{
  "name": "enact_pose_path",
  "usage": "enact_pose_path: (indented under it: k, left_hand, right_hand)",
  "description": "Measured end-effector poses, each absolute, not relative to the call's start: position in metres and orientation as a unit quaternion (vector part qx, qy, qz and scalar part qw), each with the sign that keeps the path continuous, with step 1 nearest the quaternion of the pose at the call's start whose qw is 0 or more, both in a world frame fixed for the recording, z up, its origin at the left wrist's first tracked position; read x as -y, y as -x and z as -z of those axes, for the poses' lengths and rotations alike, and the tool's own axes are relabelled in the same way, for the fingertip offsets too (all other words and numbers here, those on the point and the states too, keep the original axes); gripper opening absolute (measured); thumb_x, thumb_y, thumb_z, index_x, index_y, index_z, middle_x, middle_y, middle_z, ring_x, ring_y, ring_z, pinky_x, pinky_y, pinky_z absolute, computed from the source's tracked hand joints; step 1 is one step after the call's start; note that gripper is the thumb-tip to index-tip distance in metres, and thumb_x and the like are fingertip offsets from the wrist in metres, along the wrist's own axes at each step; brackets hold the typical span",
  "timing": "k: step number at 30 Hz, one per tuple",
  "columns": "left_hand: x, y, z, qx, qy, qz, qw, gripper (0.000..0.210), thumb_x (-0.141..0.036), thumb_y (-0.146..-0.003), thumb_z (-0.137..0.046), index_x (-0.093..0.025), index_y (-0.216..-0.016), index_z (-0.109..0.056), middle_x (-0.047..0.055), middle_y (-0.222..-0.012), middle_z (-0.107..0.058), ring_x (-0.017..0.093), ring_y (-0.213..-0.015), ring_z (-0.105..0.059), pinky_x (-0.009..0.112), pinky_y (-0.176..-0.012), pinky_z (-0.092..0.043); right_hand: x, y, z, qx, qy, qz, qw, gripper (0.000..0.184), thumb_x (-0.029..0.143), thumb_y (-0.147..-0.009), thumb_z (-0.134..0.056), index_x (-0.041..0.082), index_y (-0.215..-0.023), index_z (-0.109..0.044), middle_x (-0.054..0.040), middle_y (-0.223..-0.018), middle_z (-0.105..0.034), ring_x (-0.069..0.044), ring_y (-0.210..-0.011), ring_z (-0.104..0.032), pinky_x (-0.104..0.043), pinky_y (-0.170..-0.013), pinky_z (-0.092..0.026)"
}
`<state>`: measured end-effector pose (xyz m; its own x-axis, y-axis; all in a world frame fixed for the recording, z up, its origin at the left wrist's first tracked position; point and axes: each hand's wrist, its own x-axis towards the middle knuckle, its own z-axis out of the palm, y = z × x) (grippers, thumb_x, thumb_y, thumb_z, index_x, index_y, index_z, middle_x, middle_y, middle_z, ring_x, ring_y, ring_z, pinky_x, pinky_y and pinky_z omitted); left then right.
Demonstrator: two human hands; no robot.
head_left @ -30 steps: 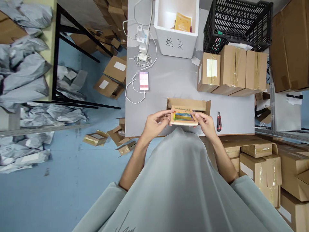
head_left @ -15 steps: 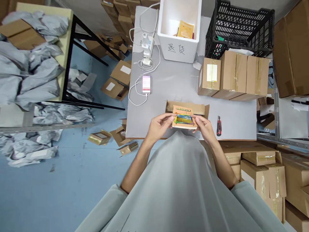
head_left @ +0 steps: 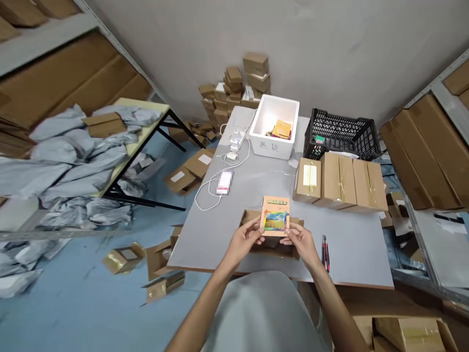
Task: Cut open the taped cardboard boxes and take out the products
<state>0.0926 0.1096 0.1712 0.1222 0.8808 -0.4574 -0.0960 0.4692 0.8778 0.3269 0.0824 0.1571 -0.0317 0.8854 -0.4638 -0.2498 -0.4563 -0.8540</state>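
An orange book (head_left: 275, 216) with a landscape picture on its cover is held between both hands, its cover facing me and tilted up. My left hand (head_left: 246, 237) pinches the lower left corner. At the lower right corner, my right hand (head_left: 299, 240) grips it the same way, thumb in front. Just below and behind the book, an open cardboard box (head_left: 273, 250) lies on the grey table (head_left: 256, 186); the book and hands hide part of its inside. A red and black utility knife (head_left: 325, 253) rests to the right of my right hand.
A white foam box (head_left: 273, 147) with several books stands at the back, beside a black crate (head_left: 342, 134). Taped cartons (head_left: 337, 178) line the right side. A phone (head_left: 224, 183) with a white cable lies left. Grey parcels (head_left: 76, 151) cover the side table.
My view has tipped up, showing more wall. Both hands have moved forward, away from my body, with the book, which now stands more upright above the open box.
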Motion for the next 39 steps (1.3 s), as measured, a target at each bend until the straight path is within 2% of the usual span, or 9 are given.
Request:
enact_pose_path:
  k: [6, 13, 17, 20, 25, 28, 31, 35, 39]
  left_hand:
    - [-0.163, -0.094, -0.173, -0.537, -0.387, -0.428, 0.615, 0.062, -0.056, -0.077, -0.096, -0.029, -0.131, -0.084, 0.008, -0.119, -0.085, 0.02, -0.073, -0.078, 0.041, -0.071, -0.07]
    - [-0.284, -0.087, -0.199, -0.496, -0.438, -0.478, 0.578, 0.067, -0.055, -0.074, -0.095, -0.013, -0.125, -0.082, 0.017, -0.13, -0.083, 0.019, -0.081, -0.078, 0.045, -0.089, -0.071]
    - [-0.376, -0.091, -0.241, -0.525, -0.442, -0.516, 0.513, 0.057, -0.031, -0.072, -0.093, -0.011, -0.123, -0.079, 0.023, -0.138, -0.08, 0.027, -0.106, -0.081, 0.048, -0.104, -0.066]
    - [-0.414, -0.088, -0.261, -0.594, -0.447, -0.512, 0.43, 0.056, -0.019, -0.076, -0.086, -0.01, -0.131, -0.076, 0.029, -0.152, -0.071, 0.033, -0.126, -0.078, 0.05, -0.117, -0.059]
    - [-0.362, -0.046, -0.217, -0.556, -0.504, -0.51, 0.42, 0.049, -0.031, -0.087, -0.081, -0.014, -0.133, -0.074, 0.025, -0.152, -0.072, 0.033, -0.129, -0.078, 0.052, -0.117, -0.06]
    - [-0.286, -0.011, -0.16, -0.588, -0.487, -0.475, 0.438, 0.046, -0.037, -0.089, -0.08, -0.017, -0.13, -0.074, 0.019, -0.145, -0.077, 0.033, -0.13, -0.077, 0.056, -0.119, -0.059]
    - [-0.204, 0.01, -0.11, -0.638, -0.439, -0.401, 0.489, 0.049, -0.042, -0.087, -0.083, -0.017, -0.128, -0.074, 0.02, -0.146, -0.077, 0.036, -0.133, -0.076, 0.06, -0.122, -0.056]
    - [-0.115, 0.007, -0.072, -0.662, -0.385, -0.327, 0.554, 0.068, -0.049, -0.083, -0.09, -0.016, -0.139, -0.07, 0.024, -0.157, -0.069, 0.039, -0.149, -0.066, 0.059, -0.127, -0.052]
    - [-0.072, -0.016, -0.058, -0.66, -0.352, -0.289, 0.597, 0.078, -0.052, -0.079, -0.093, -0.019, -0.145, -0.07, 0.02, -0.158, -0.07, 0.039, -0.152, -0.064, 0.057, -0.127, -0.052]
  right_hand:
    - [-0.148, -0.321, -0.166, 0.318, 0.526, -0.616, 0.493, 0.06, 0.072, -0.068, -0.102, 0.033, -0.11, -0.085, -0.0045, -0.107, -0.088, -0.035, -0.094, -0.087, -0.062, -0.102, -0.074]
    - [-0.259, -0.301, -0.192, 0.333, 0.497, -0.57, 0.564, 0.065, 0.065, -0.069, -0.102, 0.022, -0.113, -0.081, -0.0127, -0.117, -0.086, -0.033, -0.103, -0.085, -0.062, -0.114, -0.067]
    - [-0.353, -0.284, -0.228, 0.32, 0.49, -0.537, 0.608, 0.051, 0.043, -0.076, -0.098, 0.017, -0.113, -0.076, -0.0127, -0.115, -0.083, -0.028, -0.108, -0.085, -0.053, -0.121, -0.063]
    - [-0.399, -0.278, -0.248, 0.322, 0.528, -0.513, 0.595, 0.047, 0.034, -0.083, -0.093, 0.018, -0.121, -0.071, -0.0084, -0.112, -0.081, -0.02, -0.112, -0.082, -0.043, -0.118, -0.064]
    - [-0.355, -0.293, -0.231, 0.37, 0.546, -0.523, 0.539, 0.035, 0.041, -0.092, -0.086, 0.013, -0.109, -0.074, -0.0127, -0.107, -0.085, -0.018, -0.1, -0.083, -0.036, -0.109, -0.065]
    - [-0.274, -0.321, -0.201, 0.391, 0.582, -0.501, 0.508, 0.052, 0.057, -0.078, -0.096, 0.016, -0.107, -0.079, -0.0164, -0.117, -0.087, -0.031, -0.112, -0.083, -0.052, -0.112, -0.065]
    - [-0.181, -0.355, -0.163, 0.379, 0.65, -0.448, 0.483, 0.07, 0.073, -0.069, -0.095, 0.019, -0.111, -0.081, -0.0221, -0.133, -0.083, -0.042, -0.133, -0.075, -0.066, -0.124, -0.054]
    - [-0.067, -0.383, -0.112, 0.375, 0.751, -0.362, 0.406, 0.092, 0.088, -0.08, -0.077, 0.017, -0.139, -0.075, -0.0267, -0.146, -0.076, -0.043, -0.14, -0.072, -0.066, -0.122, -0.056]
    - [0.005, -0.382, -0.081, 0.316, 0.755, -0.469, 0.331, 0.113, 0.094, -0.077, -0.077, 0.019, -0.16, -0.064, -0.0258, -0.158, -0.068, -0.044, -0.151, -0.064, -0.063, -0.127, -0.053]
